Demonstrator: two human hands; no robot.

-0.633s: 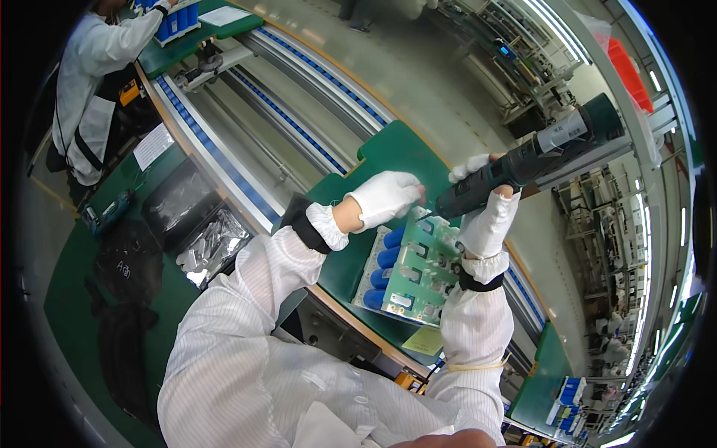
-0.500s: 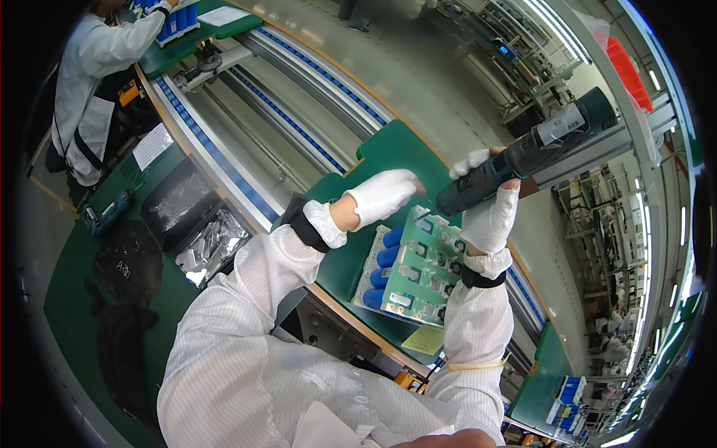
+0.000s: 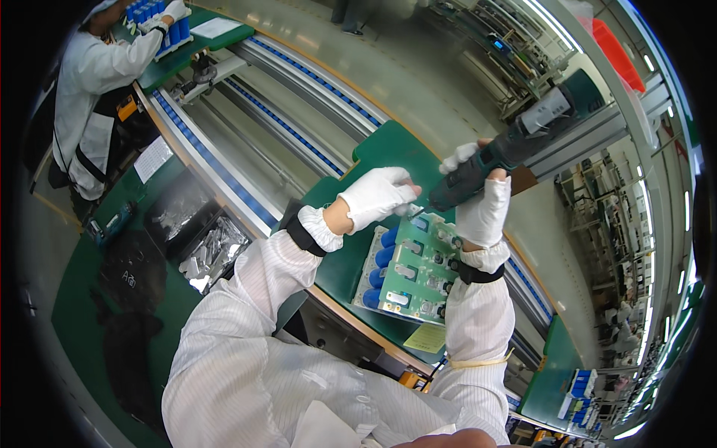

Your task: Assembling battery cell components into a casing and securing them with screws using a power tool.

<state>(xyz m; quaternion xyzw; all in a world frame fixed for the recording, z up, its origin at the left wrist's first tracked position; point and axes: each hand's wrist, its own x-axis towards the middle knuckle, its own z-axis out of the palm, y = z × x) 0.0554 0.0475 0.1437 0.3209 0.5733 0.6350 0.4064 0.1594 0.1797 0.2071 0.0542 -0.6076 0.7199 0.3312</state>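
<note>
My right hand [image 3: 482, 209], in a white fingerless glove, is wrapped round a dark green and black power screwdriver [image 3: 515, 142]. The tool slants down toward the left, its bit end near the far corner of a battery pack. That pack has blue cylindrical cells [image 3: 382, 257] under a pale green plate [image 3: 418, 261] with cutouts and metal tabs. Beside the bit, my gloved left hand [image 3: 379, 198] is closed, thumb and fingertips together at the pack's far corner. Whatever is between those fingertips is too small to make out.
A yellow paper [image 3: 426, 338] lies at the pack's near edge on the green board [image 3: 343, 261]. On the left, a black bin [image 3: 213, 250] holds small metal pieces, and another cordless driver [image 3: 116, 220] lies on the bench. Conveyor rails [image 3: 216, 160] run behind. A co-worker [image 3: 97, 82] handles blue cells at far left.
The screwdriver and my right hand have shifted slightly left and down. My left fingers have closed from a looser pose and come down to the pack's far corner by the bit.
</note>
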